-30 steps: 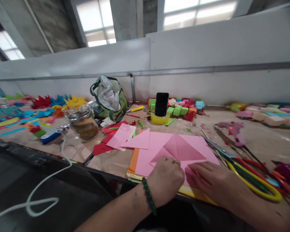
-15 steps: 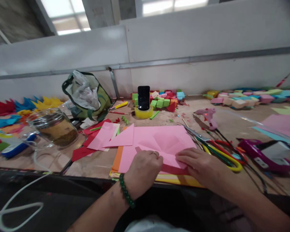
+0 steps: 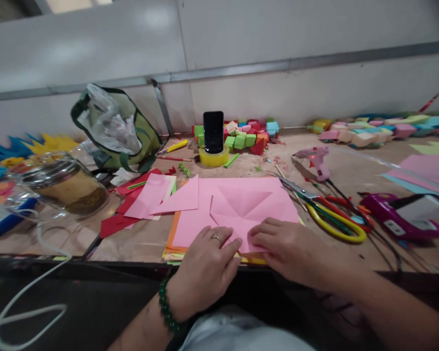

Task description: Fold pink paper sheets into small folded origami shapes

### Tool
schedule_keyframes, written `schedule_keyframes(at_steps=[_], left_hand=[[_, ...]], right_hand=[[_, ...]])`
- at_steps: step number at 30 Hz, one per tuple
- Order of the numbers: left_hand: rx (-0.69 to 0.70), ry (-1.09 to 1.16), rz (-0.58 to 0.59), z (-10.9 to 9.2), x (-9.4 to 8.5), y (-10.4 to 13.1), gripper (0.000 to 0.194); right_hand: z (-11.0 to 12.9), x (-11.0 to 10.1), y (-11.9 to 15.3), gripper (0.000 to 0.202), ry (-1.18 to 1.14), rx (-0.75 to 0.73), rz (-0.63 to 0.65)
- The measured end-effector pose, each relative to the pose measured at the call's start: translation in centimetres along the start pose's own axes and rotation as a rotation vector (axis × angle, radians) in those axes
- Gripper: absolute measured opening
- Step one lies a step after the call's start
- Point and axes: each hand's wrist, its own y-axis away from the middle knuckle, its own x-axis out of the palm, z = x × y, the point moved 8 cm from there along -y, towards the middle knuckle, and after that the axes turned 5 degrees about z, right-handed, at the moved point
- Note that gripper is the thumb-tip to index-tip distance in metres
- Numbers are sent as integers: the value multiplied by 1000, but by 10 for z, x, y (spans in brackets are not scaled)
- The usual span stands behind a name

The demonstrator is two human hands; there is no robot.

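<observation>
Jar [image 3: 68, 187]: glass, brown stuff inside, to our left.
Bag [image 3: 144, 136]: green, behind the jar, plastic [image 3: 119, 129] bunched in its mouth.
Scraps [image 3: 146, 197]: red and pink, overlapping, beside our paper stack [image 3: 188, 226].
Left hand [image 3: 208, 265]: ring [image 3: 215, 237] and green bracelet [image 3: 165, 307] on, fingers resting on the folded paper's near part; we cannot tell whether it pinches or only presses.
Phone [image 3: 213, 131]: upright at a roll of yellow tape [image 3: 214, 158], beyond the stack.
Folded paper [image 3: 239, 222]: pink, creased, between our hands, on top of the stack.
Right hand [image 3: 290, 248]: fingertips bent down onto that same paper; thumb hidden, so we cannot tell whether it grasps.
Glue gun [image 3: 317, 162]: pink, red light showing, beyond our scissors.
Scissors [image 3: 334, 229]: yellow-handled, just right of the stack.
</observation>
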Motion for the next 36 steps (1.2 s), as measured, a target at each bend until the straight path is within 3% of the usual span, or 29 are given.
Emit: schedule_keyframes(at_steps=[6,10,16,22,26,31,36], left_hand=[[34,63,-72,5,4,10,33],[101,106,-130,4,4,14,33],[138,218,-148,4,3,16,30],[158,254,-183,3,-1,14,26],[139,258,-177,3,-2,10,25],[124,190,-107,0,1,8,41],[114,177,-88,-1,2,7,37]], right_hand=[[-42,-3,9,18,-586,127,244],[-60,5,0,25,-731,266,214],[-76,21,-10,32,-706,483,26],[-70,7,-14,27,-474,478,-138],[-71,7,-17,27,-467,478,-163],[-72,11,-17,26,-466,469,-171],[-72,12,-16,25,-482,480,-179]])
